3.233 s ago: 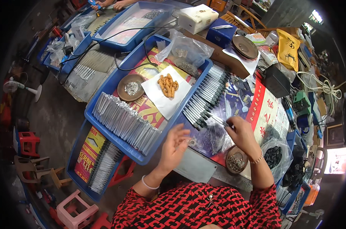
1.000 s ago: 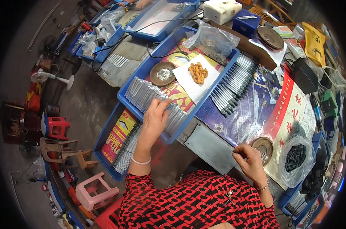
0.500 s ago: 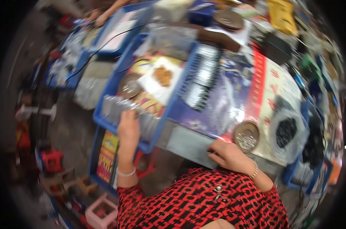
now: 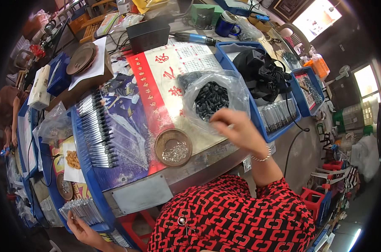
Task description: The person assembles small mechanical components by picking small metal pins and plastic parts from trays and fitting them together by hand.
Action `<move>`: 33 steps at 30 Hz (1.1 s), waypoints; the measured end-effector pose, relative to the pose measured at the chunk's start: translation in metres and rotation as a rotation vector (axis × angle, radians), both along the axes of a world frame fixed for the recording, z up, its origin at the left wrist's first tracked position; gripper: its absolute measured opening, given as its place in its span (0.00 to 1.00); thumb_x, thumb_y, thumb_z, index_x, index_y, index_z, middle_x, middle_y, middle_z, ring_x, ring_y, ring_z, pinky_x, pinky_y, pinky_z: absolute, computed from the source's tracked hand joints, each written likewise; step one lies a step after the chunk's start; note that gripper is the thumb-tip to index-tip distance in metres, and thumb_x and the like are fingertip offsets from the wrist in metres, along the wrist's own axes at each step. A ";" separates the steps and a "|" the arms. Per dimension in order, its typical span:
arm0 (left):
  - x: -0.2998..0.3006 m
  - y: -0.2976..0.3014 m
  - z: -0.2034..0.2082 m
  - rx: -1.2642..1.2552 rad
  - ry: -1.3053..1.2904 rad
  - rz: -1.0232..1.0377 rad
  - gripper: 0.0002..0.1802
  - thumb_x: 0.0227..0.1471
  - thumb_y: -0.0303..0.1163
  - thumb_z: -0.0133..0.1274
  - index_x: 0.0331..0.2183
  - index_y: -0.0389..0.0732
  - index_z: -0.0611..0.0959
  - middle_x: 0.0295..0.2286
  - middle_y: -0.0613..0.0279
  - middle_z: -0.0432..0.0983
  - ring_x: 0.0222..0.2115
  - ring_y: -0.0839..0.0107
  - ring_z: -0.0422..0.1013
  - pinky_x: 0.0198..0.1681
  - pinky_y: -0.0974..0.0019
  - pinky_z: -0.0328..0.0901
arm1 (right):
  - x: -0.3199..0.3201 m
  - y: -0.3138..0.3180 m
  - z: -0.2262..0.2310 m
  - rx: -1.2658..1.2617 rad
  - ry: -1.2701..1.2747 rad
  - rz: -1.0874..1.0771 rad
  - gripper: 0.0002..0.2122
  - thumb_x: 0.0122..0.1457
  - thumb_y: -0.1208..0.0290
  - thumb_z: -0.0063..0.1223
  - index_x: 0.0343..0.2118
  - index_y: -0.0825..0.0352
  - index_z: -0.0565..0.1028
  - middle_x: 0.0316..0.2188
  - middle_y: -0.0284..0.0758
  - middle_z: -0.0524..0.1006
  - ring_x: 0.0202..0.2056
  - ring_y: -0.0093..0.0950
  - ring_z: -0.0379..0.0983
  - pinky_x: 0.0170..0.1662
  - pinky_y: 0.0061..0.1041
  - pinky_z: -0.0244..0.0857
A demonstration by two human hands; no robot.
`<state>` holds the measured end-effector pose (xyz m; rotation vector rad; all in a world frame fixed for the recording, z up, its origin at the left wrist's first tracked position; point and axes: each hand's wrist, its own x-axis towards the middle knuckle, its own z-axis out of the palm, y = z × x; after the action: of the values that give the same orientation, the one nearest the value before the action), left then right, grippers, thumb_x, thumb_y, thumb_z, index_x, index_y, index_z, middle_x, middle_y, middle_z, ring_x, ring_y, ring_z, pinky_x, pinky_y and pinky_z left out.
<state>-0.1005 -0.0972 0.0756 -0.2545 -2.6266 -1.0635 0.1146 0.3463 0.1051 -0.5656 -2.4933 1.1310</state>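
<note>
My left hand (image 4: pixel 84 232) is at the lower left, its visible fingers apart at the near ends of a row of thin silver tubes (image 4: pixel 82 211). The tubes lie in a long blue tray (image 4: pixel 89 176), along with a small brown dish (image 4: pixel 65 187) and tan pieces (image 4: pixel 72 160) on white paper. Over the near rim of a clear plastic bag (image 4: pixel 237 93) is my right hand (image 4: pixel 237 129), fingers curled together. What it pinches, if anything, I cannot make out. Small black parts (image 4: pixel 211 101) fill the bag. Left of it, a round brown dish (image 4: pixel 173 147) holds tiny silvery pieces.
Silver tubes with black ends (image 4: pixel 99 134) lie in a row on the purple sheet (image 4: pixel 129 126). A black box (image 4: pixel 148 35), a pen-shaped tool (image 4: pixel 194 38) and a blue mug (image 4: pixel 227 25) stand farther back. At right, a blue tray (image 4: pixel 262 126) holds a black bag (image 4: pixel 261 69).
My view has swung to the right. My right hand has gone from the table edge beside the brown dish to the bag of black parts. My left hand is still at the silver tubes.
</note>
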 end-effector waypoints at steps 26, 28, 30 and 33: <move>0.082 0.204 0.020 0.690 -0.841 -0.764 0.09 0.45 0.16 0.49 0.34 0.30 0.77 0.28 0.65 0.67 0.23 0.82 0.63 0.26 0.81 0.57 | 0.134 0.098 -0.051 0.438 -0.621 -0.509 0.09 0.49 0.76 0.41 0.34 0.65 0.71 0.28 0.45 0.75 0.34 0.44 0.71 0.37 0.40 0.64; 0.084 0.201 0.018 0.702 -0.855 -0.772 0.09 0.45 0.16 0.49 0.34 0.30 0.77 0.28 0.65 0.67 0.24 0.83 0.63 0.27 0.82 0.56 | 0.133 0.096 -0.049 0.446 -0.537 -0.492 0.08 0.49 0.76 0.42 0.33 0.66 0.70 0.27 0.46 0.74 0.33 0.44 0.71 0.37 0.40 0.63; 0.082 0.202 0.014 0.707 -0.839 -0.772 0.10 0.45 0.16 0.49 0.34 0.30 0.77 0.28 0.65 0.68 0.25 0.83 0.62 0.27 0.82 0.55 | 0.134 0.094 -0.047 0.425 -0.439 -0.488 0.07 0.47 0.77 0.44 0.32 0.67 0.66 0.27 0.46 0.72 0.33 0.45 0.69 0.36 0.41 0.61; 0.079 0.201 0.008 0.678 -0.878 -0.835 0.11 0.47 0.16 0.48 0.36 0.30 0.77 0.30 0.65 0.69 0.27 0.83 0.63 0.29 0.81 0.56 | 0.137 0.094 -0.049 0.359 -0.454 -0.529 0.08 0.47 0.78 0.45 0.32 0.68 0.67 0.29 0.47 0.72 0.33 0.47 0.68 0.36 0.40 0.61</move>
<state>-0.0214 0.1041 0.0840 -0.9393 -2.5695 -2.7811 0.2514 0.4403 0.0565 -1.3842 -2.5636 0.3724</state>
